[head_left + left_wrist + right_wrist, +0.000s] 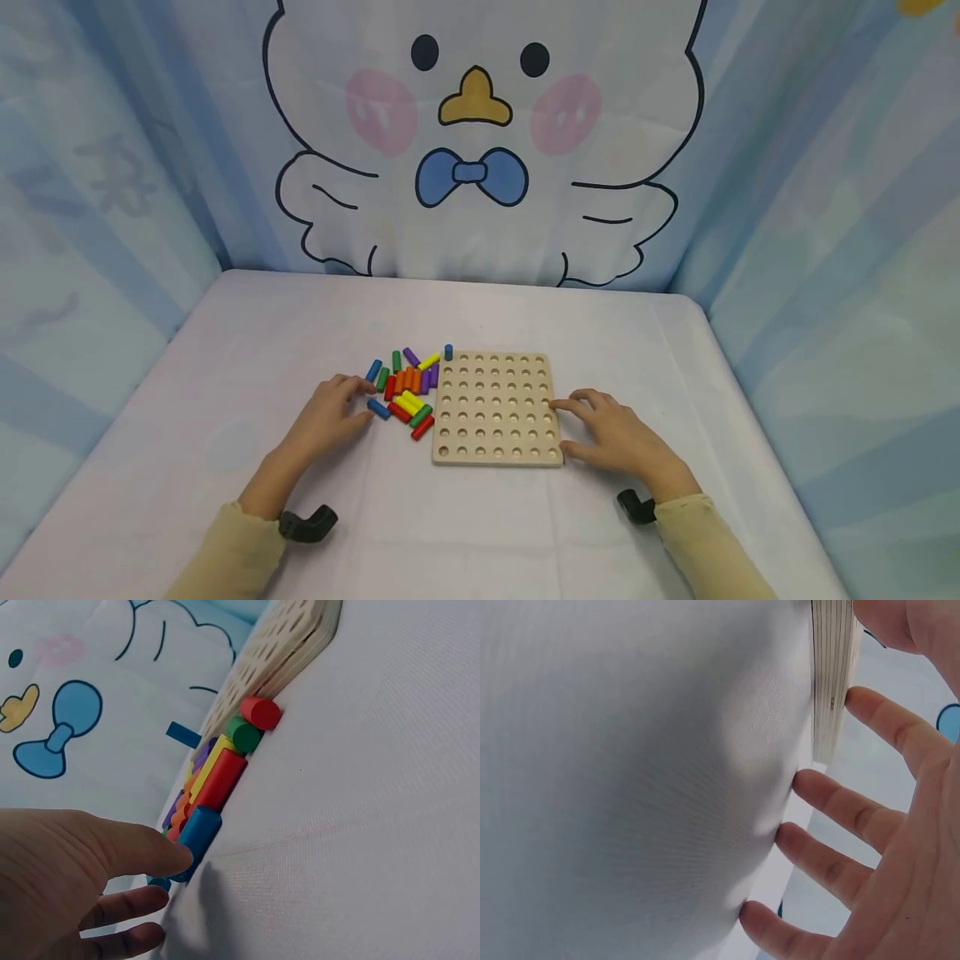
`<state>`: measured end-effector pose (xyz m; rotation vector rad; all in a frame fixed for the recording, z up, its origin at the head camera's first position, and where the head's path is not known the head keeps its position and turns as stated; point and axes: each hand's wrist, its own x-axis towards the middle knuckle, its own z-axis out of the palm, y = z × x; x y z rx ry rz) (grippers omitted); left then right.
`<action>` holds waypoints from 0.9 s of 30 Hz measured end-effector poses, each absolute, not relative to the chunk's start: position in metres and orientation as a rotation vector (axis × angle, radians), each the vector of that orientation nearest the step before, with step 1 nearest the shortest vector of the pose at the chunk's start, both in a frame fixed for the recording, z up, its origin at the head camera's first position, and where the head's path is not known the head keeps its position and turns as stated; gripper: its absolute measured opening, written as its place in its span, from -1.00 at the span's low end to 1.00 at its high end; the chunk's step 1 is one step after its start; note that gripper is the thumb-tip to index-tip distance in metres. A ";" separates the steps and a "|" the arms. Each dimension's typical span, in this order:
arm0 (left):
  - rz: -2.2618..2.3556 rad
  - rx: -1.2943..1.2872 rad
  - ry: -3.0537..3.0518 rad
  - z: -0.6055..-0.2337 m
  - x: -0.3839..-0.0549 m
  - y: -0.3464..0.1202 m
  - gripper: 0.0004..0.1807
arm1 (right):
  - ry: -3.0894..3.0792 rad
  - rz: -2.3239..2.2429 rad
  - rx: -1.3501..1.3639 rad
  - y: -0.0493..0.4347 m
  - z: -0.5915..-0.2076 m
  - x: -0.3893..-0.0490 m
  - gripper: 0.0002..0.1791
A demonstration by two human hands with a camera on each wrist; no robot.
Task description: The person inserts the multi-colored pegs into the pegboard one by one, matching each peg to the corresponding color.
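Observation:
A square wooden pegboard (pixel 497 465) with rows of round holes lies flat on the table. One blue peg (pixel 448 352) stands upright in its far left corner hole. My left hand (pixel 330 417) is at the left of a loose pile of coloured pegs, its thumb and fingers apart. Between them and the pile lies a blue peg (pixel 200 832); in the left wrist view the thumb overlaps it, and contact is unclear. My right hand (pixel 618 433) rests at the board's right edge with fingers spread. In the right wrist view, its index fingertip (pixel 859 699) touches the board's side (pixel 832 682).
The pile beside the board's left edge holds red pegs (pixel 399 412), orange pegs (pixel 408 380), green pegs (pixel 397 361), yellow pegs (pixel 429 362) and purple pegs (pixel 411 357). A white cloth covers the table (pixel 480 533). Printed curtains (pixel 480 242) hang behind and at both sides.

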<state>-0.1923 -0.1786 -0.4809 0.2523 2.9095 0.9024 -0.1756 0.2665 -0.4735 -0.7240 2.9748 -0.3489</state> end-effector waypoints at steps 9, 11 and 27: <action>0.858 0.270 2.943 -0.484 -0.192 -0.178 -0.67 | 2.984 -0.360 -0.710 0.267 -0.475 -0.173 -0.35; 0.853 0.261 2.950 -0.485 -0.192 -0.178 -0.70 | 2.974 -0.373 -0.709 0.266 -0.474 -0.172 -0.34; 0.989 0.294 2.871 -0.485 -0.191 -0.185 -0.82 | 2.955 -0.393 -0.698 0.266 -0.472 -0.170 -0.34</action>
